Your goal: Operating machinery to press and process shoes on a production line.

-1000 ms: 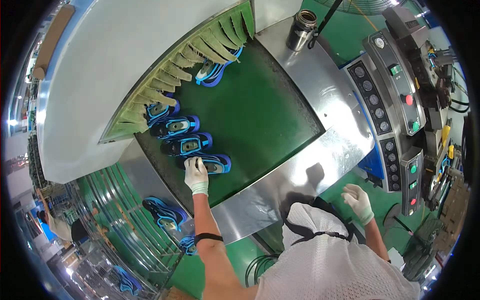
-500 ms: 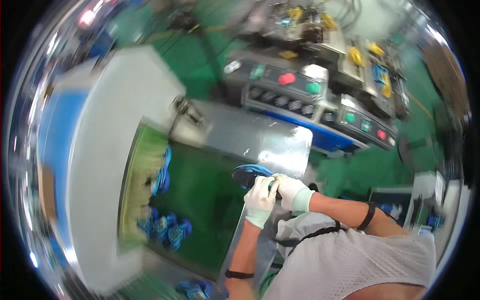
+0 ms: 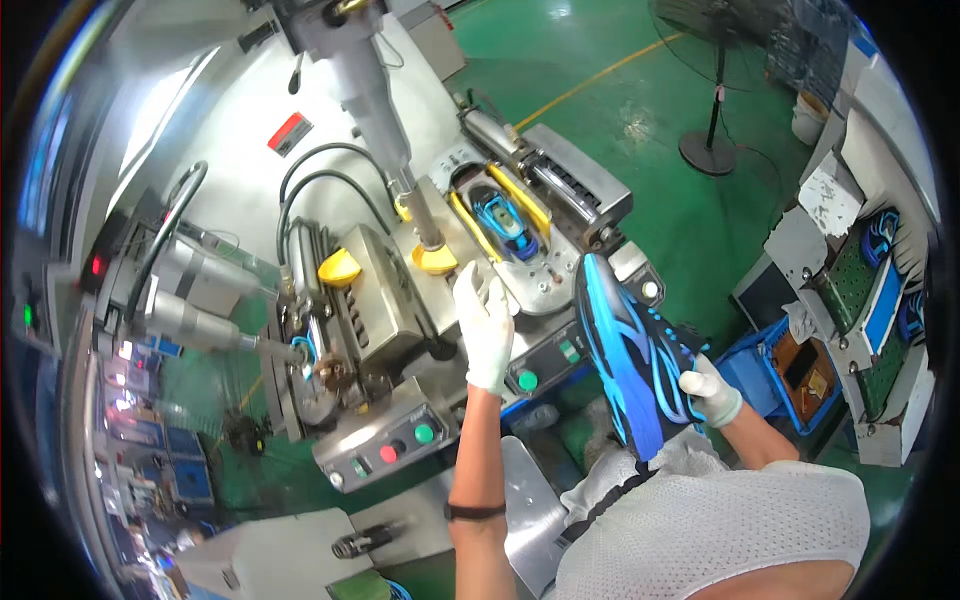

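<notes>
My right hand (image 3: pixel 712 392), in a white glove, grips a black and blue sneaker (image 3: pixel 628 355) by its heel side. The sneaker is tilted, toe up, with its blue sole edge facing left. My left hand (image 3: pixel 487 325), also gloved, reaches forward with its fingers apart and nothing in them. It is just in front of a metal pressing machine (image 3: pixel 550 285). Within that machine, between two yellow pads (image 3: pixel 524 200), sits another blue and black sneaker (image 3: pixel 503 222), close beyond my left fingertips.
Control panels with coloured buttons (image 3: pixel 393 445) line the machine's front. A steel cylinder (image 3: pixel 375 110) with a yellow block (image 3: pixel 434 260) stands left of the seated sneaker. At right are a blue crate (image 3: pixel 800 385) and a rack (image 3: pixel 870 310) with shoes. A pedestal fan (image 3: pixel 708 150) stands behind.
The view has swung from the green conveyor to the pressing machine. My left hand has let go of the sneaker and reached forward. My right hand keeps hold of it, now raised and tilted.
</notes>
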{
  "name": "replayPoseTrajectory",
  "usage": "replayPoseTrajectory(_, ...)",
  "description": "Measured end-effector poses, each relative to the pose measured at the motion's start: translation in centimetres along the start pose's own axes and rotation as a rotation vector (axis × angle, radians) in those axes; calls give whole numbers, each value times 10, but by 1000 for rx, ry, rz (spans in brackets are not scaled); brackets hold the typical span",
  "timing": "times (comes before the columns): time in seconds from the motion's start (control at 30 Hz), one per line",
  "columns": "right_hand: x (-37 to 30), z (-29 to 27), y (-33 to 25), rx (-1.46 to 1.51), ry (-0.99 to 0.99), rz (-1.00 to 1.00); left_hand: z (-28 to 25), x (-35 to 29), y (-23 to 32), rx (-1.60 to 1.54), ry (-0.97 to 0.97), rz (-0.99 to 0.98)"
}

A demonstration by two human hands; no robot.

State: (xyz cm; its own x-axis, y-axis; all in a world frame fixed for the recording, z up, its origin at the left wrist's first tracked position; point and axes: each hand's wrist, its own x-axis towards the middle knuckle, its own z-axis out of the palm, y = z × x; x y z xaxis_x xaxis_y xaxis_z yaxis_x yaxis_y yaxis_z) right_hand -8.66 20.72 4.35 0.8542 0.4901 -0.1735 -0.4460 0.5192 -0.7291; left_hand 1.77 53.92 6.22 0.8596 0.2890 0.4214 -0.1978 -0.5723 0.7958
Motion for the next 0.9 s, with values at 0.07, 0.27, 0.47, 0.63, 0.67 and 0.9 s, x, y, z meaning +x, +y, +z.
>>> replayPoseTrajectory(0.07,5,-14,-6,32,131,-63,53,54,-62,26,-39,-161)
replayPoseTrajectory(0.27,-2,-25,-29,-7,404,-200,163,152,-148,303,-99,-467)
replayPoseTrajectory(0.47,33,-20,-33,-165,442,-153,126,186,-206,196,-42,-499)
replayPoseTrajectory(0.63,87,-3,-56,-379,390,-187,37,111,-82,-592,-128,-459)
replayPoseTrajectory(0.67,104,-3,-56,-408,356,-202,10,84,-71,-436,-160,-461)
replayPoseTrajectory(0.9,353,50,-83,-538,-6,219,-145,-138,13,-350,-161,-749)
